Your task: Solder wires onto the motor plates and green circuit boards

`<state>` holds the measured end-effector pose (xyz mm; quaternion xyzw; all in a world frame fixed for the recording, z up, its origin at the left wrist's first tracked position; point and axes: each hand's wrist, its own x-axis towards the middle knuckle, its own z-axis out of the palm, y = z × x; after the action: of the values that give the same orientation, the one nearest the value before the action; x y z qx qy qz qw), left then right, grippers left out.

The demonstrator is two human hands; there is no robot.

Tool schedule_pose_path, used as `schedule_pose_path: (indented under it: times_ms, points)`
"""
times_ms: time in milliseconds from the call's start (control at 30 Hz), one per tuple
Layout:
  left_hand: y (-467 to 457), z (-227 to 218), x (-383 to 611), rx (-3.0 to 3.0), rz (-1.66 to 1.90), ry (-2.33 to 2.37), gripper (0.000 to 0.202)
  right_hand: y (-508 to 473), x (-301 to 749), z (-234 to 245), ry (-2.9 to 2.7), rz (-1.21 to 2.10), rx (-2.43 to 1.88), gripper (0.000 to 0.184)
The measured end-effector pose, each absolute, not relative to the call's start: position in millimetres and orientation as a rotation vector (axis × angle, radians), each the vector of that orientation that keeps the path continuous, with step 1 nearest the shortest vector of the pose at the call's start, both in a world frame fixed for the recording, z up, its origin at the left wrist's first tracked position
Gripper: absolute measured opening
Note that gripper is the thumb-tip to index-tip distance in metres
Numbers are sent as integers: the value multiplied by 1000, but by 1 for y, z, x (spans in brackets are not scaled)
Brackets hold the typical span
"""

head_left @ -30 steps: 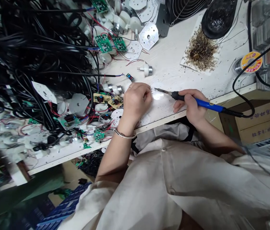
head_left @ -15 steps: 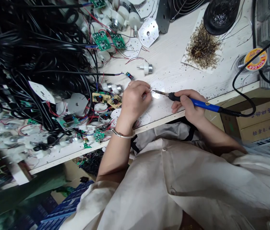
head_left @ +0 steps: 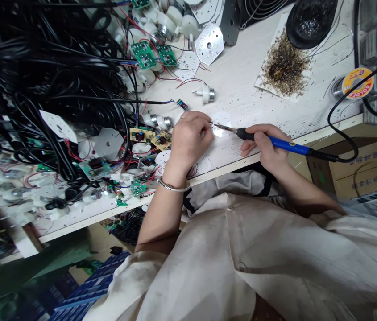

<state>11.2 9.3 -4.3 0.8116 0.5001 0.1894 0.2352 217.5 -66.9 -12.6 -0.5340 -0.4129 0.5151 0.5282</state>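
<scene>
Close to the front edge of the white counter [head_left: 238,67], a soldering iron [head_left: 288,146] lies across the person's front, its long axis running from right to left. Its bare metal tip points left, angled slightly away from the body, and ends just beside the fingertips of the left hand [head_left: 191,136]. The blue handle slants back to the right, where a black cord curls off its end. Around that handle the right hand [head_left: 271,146] is closed, thumb along the near side, other fingers curled under; its forearm comes in from the person's right, elbow near the body.

The left forearm reaches forward, a bracelet [head_left: 174,186] at the wrist, back of the hand upward and fingers bent inward. Fine wire ends show by the fingertips, but whether they are gripped I cannot tell. Below the iron's tip lies a pale, shiny plate [head_left: 222,119], and beyond the left hand sits a small white motor [head_left: 204,94].
</scene>
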Motion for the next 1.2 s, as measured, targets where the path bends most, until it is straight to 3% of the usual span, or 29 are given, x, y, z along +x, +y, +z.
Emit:
schedule_pose_path:
  times_ms: [767,1200]
  points:
    - [9,-9,10,2308,627,1330,15,-64,219,-10,-949,1333,-1249,31]
    - [10,-10,10,2304,557,1344,14,-69,212,-15,-976,979,-1227,27]
